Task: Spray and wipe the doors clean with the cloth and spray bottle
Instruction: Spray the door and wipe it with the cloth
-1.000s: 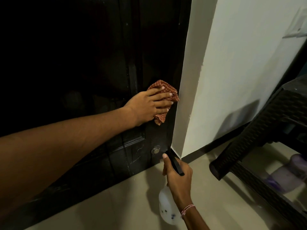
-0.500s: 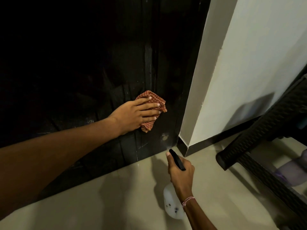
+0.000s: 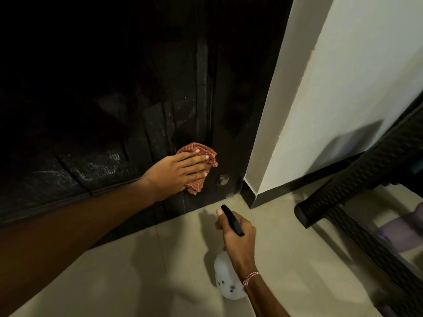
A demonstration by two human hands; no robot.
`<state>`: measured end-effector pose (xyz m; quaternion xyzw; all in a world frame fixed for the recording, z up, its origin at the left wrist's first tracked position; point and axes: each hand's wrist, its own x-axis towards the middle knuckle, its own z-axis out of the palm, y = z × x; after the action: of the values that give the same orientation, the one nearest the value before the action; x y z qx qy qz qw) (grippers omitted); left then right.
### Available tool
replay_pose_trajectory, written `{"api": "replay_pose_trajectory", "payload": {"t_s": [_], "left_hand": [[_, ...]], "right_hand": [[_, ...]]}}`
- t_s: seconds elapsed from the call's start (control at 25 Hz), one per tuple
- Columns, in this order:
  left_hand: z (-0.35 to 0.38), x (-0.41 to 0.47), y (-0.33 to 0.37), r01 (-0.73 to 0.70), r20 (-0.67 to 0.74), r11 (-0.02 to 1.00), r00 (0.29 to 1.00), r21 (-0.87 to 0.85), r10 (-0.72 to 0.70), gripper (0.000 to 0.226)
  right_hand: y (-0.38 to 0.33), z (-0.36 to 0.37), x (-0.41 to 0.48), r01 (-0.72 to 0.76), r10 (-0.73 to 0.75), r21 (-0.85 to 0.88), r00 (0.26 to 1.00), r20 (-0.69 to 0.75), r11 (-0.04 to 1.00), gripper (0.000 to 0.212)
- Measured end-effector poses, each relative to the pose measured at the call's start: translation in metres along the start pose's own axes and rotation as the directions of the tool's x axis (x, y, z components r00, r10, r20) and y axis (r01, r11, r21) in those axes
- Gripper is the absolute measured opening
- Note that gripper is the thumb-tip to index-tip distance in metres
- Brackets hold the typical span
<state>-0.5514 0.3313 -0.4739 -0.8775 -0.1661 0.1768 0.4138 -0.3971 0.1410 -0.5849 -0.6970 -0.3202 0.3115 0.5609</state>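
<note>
Pressing the red-checked cloth (image 3: 196, 148) against the lower part of the dark door (image 3: 137, 110) with the left hand (image 3: 180, 171), its fingers (image 3: 197, 159) straight and close together, lying flat over the fabric and not curling round it. Leaving bunched folds showing above the fingertips and below the palm, just left of a small round metal fitting (image 3: 222, 180), close above the floor (image 3: 114, 282).

Gripping the spray bottle (image 3: 225, 279) in the right hand (image 3: 239, 236), curling the fingers round the neck under the black spray head (image 3: 231, 220), pointing the nozzle toward the foot of the door, with the white body hanging below the wrist, apart from the door.

Wearing a red-and-white thread (image 3: 250, 277) at the right wrist. Working beside a pale wall (image 3: 343, 88), near dark woven furniture (image 3: 366, 175).
</note>
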Motion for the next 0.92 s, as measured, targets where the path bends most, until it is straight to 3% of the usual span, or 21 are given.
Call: {"api": "replay_pose_trajectory", "payload": {"t_s": [0.2,0.4,0.72,0.92], "left_hand": [[0.011,0.018,0.018,-0.085,-0.008,0.996,0.996,-0.008,0.084,0.071],[0.036,0.046,0.067,-0.188,0.101,0.975,0.979,0.121,0.176,0.069],[0.055,0.074,0.131,-0.313,0.284,0.947,0.916,0.064,0.284,0.067],[0.052,0.067,0.124,-0.312,0.245,0.941,0.93,0.131,0.275,0.075]], "right_hand": [[0.013,-0.009,0.001,0.032,-0.03,0.031,0.998,-0.053,0.999,0.037],[0.015,-0.019,0.01,0.031,-0.029,0.031,0.997,-0.077,0.999,0.039],[0.02,-0.028,0.012,0.008,-0.008,0.006,0.998,-0.057,1.0,0.032],[0.018,-0.022,0.004,0.021,-0.021,0.007,1.0,-0.021,1.0,0.033]]}}
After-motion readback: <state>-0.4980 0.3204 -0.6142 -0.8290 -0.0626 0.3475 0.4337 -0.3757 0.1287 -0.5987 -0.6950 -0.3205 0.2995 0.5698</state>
